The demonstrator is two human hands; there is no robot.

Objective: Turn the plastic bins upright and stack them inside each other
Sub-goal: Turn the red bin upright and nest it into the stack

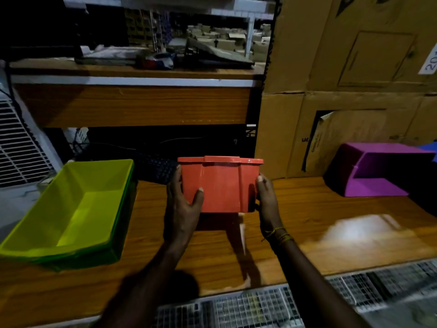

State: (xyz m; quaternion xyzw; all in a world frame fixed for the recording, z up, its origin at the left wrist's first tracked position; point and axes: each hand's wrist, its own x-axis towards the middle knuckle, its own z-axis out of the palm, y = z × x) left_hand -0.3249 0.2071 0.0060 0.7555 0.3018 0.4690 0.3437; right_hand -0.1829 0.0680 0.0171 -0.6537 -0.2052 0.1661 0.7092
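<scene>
An orange-red plastic bin (221, 185) is held upright just above the wooden table (307, 216), rim at the top and one long side facing me. My left hand (182, 200) grips its left end, thumb across the front. My right hand (266, 200) grips its right end. At the left a yellow-green bin (71, 209) stands upright, nested in a darker green bin (118, 245). A purple bin (378, 169) lies on its side at the far right, its opening toward me.
Stacked cardboard boxes (354, 79) rise behind the table on the right. A dark keyboard (158, 171) lies behind the orange-red bin under a wooden shelf (132, 105). Wire mesh (260, 308) runs along the table's near edge. A white grille (19, 147) stands far left.
</scene>
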